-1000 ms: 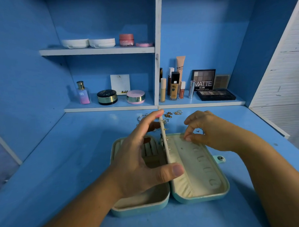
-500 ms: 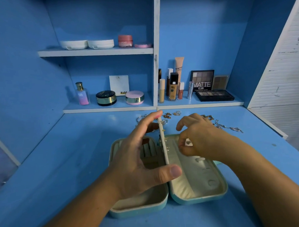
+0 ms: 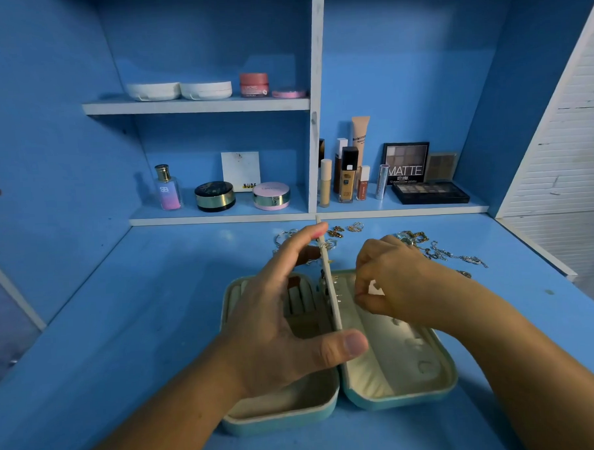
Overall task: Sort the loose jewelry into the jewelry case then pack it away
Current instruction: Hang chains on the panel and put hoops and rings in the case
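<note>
A mint-green jewelry case (image 3: 445, 385) lies open on the blue desk, cream-lined inside. My left hand (image 3: 279, 327) holds its middle earring panel (image 3: 330, 284) upright, fingers along the left face and thumb on the near edge. Several small studs sit on the panel. My right hand (image 3: 393, 282) hovers over the right half of the case, thumb and forefinger pinched close to the panel's right face on a tiny piece too small to make out. Loose chains (image 3: 436, 252), earrings (image 3: 336, 231) and rings (image 3: 284, 237) lie behind the case.
The low shelf behind the desk holds a perfume bottle (image 3: 167, 188), round compacts (image 3: 214, 196), foundation tubes (image 3: 347, 178) and eyeshadow palettes (image 3: 430, 192). White compacts (image 3: 181, 90) sit on the upper shelf. A white slatted panel (image 3: 564, 145) bounds the right side.
My right hand came back from the loose jewelry behind the case to the panel's right face, fingers pinched. My left hand kept the panel upright.
</note>
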`<action>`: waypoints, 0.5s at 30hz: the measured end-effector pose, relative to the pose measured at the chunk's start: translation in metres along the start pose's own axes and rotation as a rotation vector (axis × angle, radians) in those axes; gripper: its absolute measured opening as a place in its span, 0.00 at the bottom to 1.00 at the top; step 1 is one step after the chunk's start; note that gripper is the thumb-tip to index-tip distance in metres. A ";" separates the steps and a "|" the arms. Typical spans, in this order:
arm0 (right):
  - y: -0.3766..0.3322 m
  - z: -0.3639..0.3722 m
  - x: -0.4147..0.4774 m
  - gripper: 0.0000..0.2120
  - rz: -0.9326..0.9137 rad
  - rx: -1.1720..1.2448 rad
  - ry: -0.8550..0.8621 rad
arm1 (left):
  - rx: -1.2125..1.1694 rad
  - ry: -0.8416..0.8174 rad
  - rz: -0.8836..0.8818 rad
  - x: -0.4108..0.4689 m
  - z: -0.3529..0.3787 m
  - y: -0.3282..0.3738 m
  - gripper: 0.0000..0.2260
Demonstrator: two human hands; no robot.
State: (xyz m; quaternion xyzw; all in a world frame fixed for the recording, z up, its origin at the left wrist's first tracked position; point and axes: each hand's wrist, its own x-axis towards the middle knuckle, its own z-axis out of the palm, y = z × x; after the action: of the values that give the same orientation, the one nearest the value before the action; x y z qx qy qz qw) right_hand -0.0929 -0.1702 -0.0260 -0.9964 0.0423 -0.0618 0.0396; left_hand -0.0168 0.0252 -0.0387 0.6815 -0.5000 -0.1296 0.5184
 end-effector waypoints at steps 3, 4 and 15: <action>0.003 0.001 0.000 0.07 0.009 0.034 -0.023 | 0.000 0.004 0.005 0.000 0.000 0.000 0.47; 0.005 0.001 0.000 0.06 0.013 0.054 -0.029 | -0.001 0.008 0.007 0.000 0.000 0.000 0.47; 0.011 0.000 0.000 0.05 0.057 0.155 -0.034 | -0.014 0.002 -0.002 0.000 0.000 -0.001 0.48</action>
State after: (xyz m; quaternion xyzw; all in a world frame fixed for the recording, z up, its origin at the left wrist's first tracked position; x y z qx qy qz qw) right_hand -0.0942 -0.1813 -0.0267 -0.9896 0.0653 -0.0471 0.1192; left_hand -0.0166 0.0248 -0.0393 0.6787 -0.4976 -0.1329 0.5235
